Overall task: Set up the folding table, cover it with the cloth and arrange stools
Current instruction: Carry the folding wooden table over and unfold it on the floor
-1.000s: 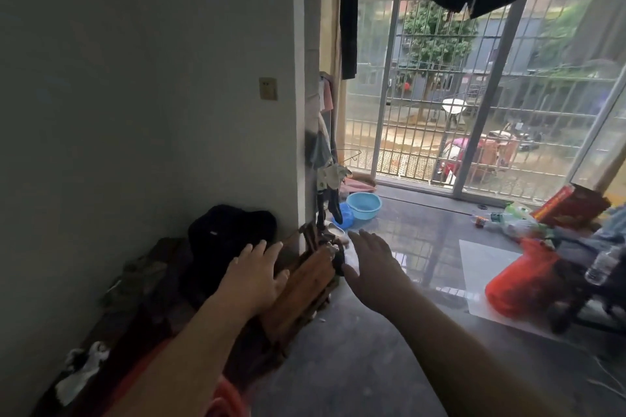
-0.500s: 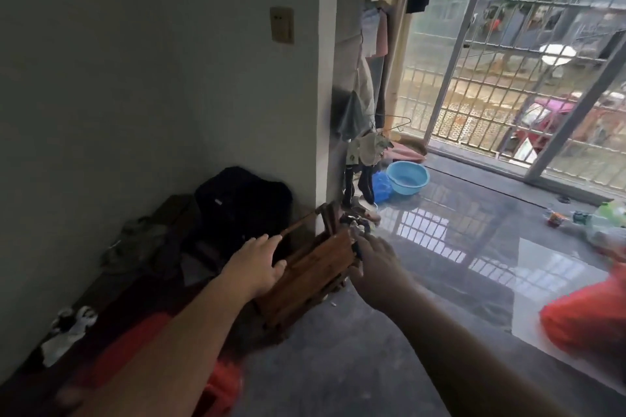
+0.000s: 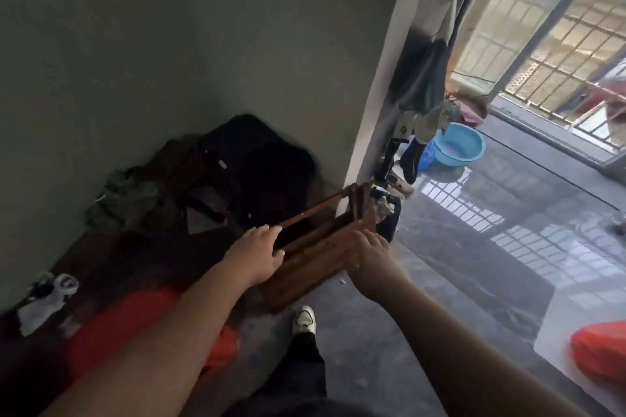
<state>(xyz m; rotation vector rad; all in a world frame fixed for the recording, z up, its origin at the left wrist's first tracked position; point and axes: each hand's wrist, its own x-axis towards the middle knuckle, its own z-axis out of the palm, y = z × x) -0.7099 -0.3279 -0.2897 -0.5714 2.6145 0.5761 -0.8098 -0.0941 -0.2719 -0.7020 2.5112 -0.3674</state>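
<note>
A brown wooden folding table (image 3: 315,250) leans folded on the floor against the wall corner, its slats pointing up and to the right. My left hand (image 3: 259,252) rests on its upper left rail, fingers laid over the edge. My right hand (image 3: 371,262) presses against its right side, fingers spread. Whether either hand has a firm hold is unclear. No cloth or stools can be made out.
A black bag (image 3: 257,159) and dark clothes (image 3: 128,196) lie heaped by the wall behind the table. Red plastic bags (image 3: 601,354) lie at right and lower left. A blue basin (image 3: 457,144) stands by the barred window. My shoe (image 3: 305,318) is just below the table.
I have stepped closer and the view has tipped downward. Both hands have come from hovering short of the folded table to touching it, one on each side.
</note>
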